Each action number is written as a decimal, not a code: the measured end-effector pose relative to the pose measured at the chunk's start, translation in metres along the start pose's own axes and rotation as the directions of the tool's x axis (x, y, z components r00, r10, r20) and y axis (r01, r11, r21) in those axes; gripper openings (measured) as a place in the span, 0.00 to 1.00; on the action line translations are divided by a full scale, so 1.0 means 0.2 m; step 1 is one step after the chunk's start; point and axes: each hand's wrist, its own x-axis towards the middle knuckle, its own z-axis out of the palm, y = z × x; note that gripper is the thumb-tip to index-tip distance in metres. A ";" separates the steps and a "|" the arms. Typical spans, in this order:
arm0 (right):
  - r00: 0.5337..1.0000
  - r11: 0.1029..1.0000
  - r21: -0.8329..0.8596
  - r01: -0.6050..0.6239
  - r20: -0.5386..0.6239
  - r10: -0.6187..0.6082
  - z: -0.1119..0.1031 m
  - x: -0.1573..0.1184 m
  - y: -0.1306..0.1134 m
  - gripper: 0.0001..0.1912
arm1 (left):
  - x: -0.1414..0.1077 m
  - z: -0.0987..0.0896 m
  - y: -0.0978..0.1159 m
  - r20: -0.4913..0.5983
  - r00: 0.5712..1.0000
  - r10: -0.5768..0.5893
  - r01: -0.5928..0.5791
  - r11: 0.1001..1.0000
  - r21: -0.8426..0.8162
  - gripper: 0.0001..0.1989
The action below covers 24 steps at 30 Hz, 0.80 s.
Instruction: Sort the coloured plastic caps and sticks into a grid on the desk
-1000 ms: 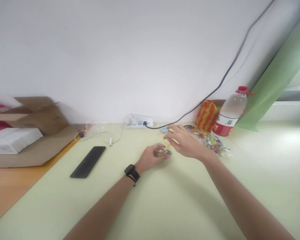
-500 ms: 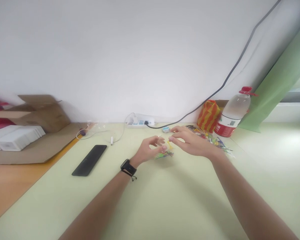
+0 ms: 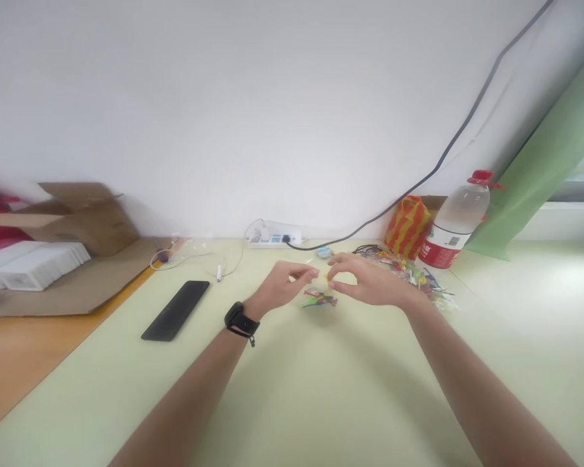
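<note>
Pinching a small yellow piece (image 3: 326,277) between thumb and forefinger in the grip of the right hand (image 3: 370,280). With the left hand (image 3: 282,285), pressing thumb and fingertips together just beside that piece; too blurred to tell whether on anything. Working close to a small multicoloured cluster (image 3: 318,300) on the pale green tabletop (image 3: 282,383). Facing, farther right, a loose multicoloured heap (image 3: 424,277) near a red-capped bottle (image 3: 455,220).

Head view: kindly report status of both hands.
Left hand: pinched, contents unclear. Right hand: at small yellow plastic-looking piece. Thin multicoloured pieces close by; no blockage seen.
</note>
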 end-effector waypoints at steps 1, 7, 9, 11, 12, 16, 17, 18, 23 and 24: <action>1.000 1.000 0.017 0.015 -0.022 -0.015 0.01 0.01 0.00 0.12 | 0.00 0.00 0.00 0.004 1.000 -0.001 0.001 1.000 0.002 0.20; 0.994 0.993 0.095 0.064 -0.094 -0.055 0.01 0.04 0.00 0.12 | 0.00 0.00 0.03 0.037 0.999 -0.023 0.024 0.999 -0.038 0.20; 0.993 0.995 0.092 0.048 -0.115 -0.038 -0.01 0.04 0.00 0.12 | 0.00 -0.01 0.04 0.060 0.998 -0.030 0.032 0.999 -0.042 0.20; 0.993 0.996 0.080 0.042 -0.109 -0.033 -0.03 0.02 0.00 0.11 | -0.01 -0.02 0.05 0.095 0.995 -0.036 0.041 0.998 -0.047 0.19; 0.994 0.997 0.070 0.042 -0.099 -0.035 -0.03 0.02 -0.01 0.10 | -0.01 -0.02 0.06 0.116 0.993 -0.039 0.045 0.998 -0.052 0.18; 0.998 0.999 0.025 0.042 -0.048 -0.041 -0.03 0.00 -0.03 0.11 | -0.01 -0.03 0.07 0.174 0.984 -0.048 0.060 0.996 -0.066 0.18; 0.998 0.999 0.020 0.039 -0.045 -0.038 -0.03 0.00 -0.03 0.11 | -0.01 -0.03 0.06 0.175 0.983 -0.050 0.063 0.996 -0.067 0.18; 0.998 0.999 0.017 0.035 -0.047 -0.035 -0.03 0.00 -0.03 0.11 | -0.01 -0.03 0.06 0.175 0.983 -0.052 0.065 0.995 -0.070 0.18; 0.997 1.000 0.004 0.023 -0.069 -0.023 -0.04 0.01 -0.02 0.07 | -0.02 -0.05 0.04 0.222 0.973 -0.056 0.083 0.990 -0.112 0.16; 0.998 1.000 0.001 0.026 -0.066 -0.026 -0.03 0.01 -0.03 0.07 | -0.02 -0.05 0.04 0.238 0.970 -0.050 0.080 0.989 -0.121 0.15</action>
